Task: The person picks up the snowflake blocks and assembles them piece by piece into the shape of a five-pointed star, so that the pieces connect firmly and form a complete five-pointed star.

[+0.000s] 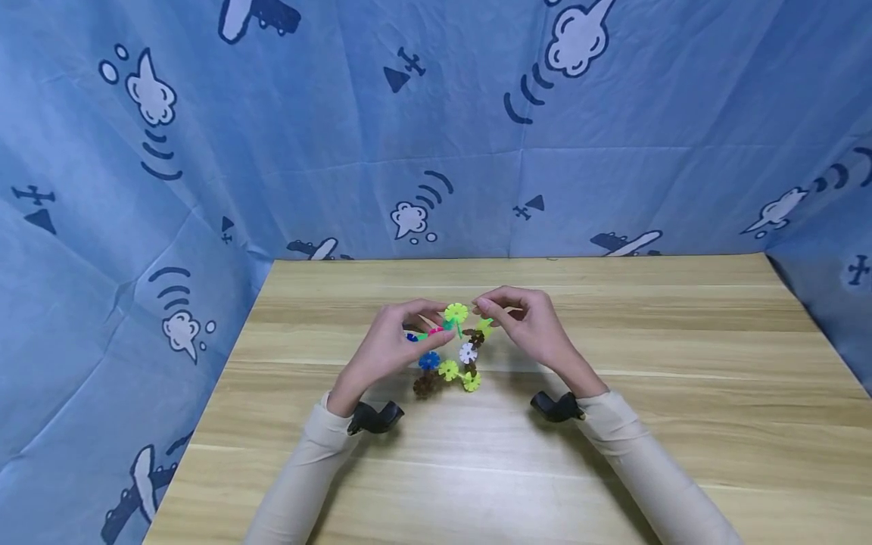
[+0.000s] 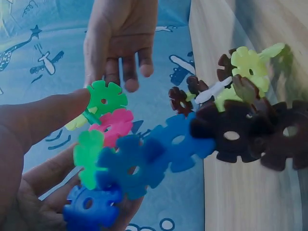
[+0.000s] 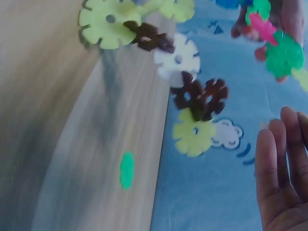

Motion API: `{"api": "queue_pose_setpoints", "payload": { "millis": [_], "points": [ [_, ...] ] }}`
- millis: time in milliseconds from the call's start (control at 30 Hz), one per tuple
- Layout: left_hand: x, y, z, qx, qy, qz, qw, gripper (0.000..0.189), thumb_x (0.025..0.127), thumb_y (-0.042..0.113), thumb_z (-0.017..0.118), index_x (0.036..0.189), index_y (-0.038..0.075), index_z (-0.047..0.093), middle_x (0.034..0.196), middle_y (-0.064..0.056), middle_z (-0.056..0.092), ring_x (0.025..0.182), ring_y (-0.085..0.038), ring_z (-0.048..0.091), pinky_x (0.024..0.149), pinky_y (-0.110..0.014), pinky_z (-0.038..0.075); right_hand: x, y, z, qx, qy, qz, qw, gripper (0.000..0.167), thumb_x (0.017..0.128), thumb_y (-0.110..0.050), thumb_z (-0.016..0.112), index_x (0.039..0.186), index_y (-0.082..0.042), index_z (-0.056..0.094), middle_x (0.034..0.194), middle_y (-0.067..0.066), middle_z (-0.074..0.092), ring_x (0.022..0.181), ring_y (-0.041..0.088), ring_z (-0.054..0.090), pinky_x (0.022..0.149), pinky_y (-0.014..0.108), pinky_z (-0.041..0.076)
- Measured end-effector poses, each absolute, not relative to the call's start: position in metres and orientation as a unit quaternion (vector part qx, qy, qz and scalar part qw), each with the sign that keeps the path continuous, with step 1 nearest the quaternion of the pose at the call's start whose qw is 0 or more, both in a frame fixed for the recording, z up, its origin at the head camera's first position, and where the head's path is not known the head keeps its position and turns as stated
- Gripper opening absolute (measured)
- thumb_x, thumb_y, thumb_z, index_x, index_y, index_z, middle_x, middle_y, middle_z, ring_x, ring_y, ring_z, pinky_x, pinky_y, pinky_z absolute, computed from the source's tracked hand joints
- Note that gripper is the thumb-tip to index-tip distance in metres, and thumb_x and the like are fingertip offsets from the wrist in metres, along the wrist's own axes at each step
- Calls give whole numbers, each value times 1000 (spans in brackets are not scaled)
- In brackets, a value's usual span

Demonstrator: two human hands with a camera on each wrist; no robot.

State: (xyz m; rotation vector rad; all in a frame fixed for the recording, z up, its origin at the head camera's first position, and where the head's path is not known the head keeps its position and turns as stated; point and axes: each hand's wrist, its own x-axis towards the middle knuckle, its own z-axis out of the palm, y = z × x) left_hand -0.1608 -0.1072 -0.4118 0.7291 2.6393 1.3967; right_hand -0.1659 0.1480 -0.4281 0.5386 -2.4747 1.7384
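My left hand (image 1: pixel 388 344) holds a chain of flower-shaped interlocking plastic discs (image 1: pixel 429 361) above the table. In the left wrist view, its thumb presses a green disc (image 2: pixel 108 99), with a pink disc (image 2: pixel 115 126) joined beside it. Blue and dark brown discs continue the chain. A yellow disc (image 1: pixel 456 312) stands at the held end. On the chain's other side, the right wrist view shows yellow discs, brown discs and a white disc (image 3: pixel 177 58). My right hand (image 1: pixel 527 322) hovers close to the chain; no piece shows between its extended fingers (image 3: pixel 267 166).
A green piece (image 3: pixel 126 171) appears over the wooden table (image 1: pixel 681 439) in the right wrist view. Blue patterned cloth (image 1: pixel 463 182) hangs behind and beside the table. Black wrist mounts (image 1: pixel 376 417) sit at both cuffs.
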Motion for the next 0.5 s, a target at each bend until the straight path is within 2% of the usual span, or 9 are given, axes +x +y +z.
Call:
{"api": "queue_pose_setpoints", "payload": {
  "millis": [133,267,367,500],
  "points": [
    [-163,-110,-410,238,853,462,36,44,93,34,80,133,18,70,111,-2,77,95,-16,75,89,-41,65,-175,159,-431,158,-823,544,43,25,105,-29,64,114,-9,77,108,12,79,94,34,76,80,43,67],
    [-164,-111,-408,243,854,460,29,44,95,32,79,135,19,69,112,-2,75,100,-17,74,95,-44,63,-187,170,-440,127,-868,478,39,28,106,-28,63,119,-6,75,115,15,78,100,36,74,89,48,64],
    [-165,-112,-408,250,855,454,25,44,95,31,78,136,18,68,111,-2,75,101,-16,73,98,-40,62,-195,176,-448,107,-898,426,8,28,106,-23,63,123,-3,72,120,18,76,105,35,72,96,50,60],
    [-165,-114,-408,257,854,452,17,43,96,28,78,136,16,68,113,-3,75,102,-17,72,99,-38,62,-200,175,-457,108,-920,375,-44,30,101,-18,69,125,1,70,118,22,74,105,36,71,97,51,60]
  ]
}}
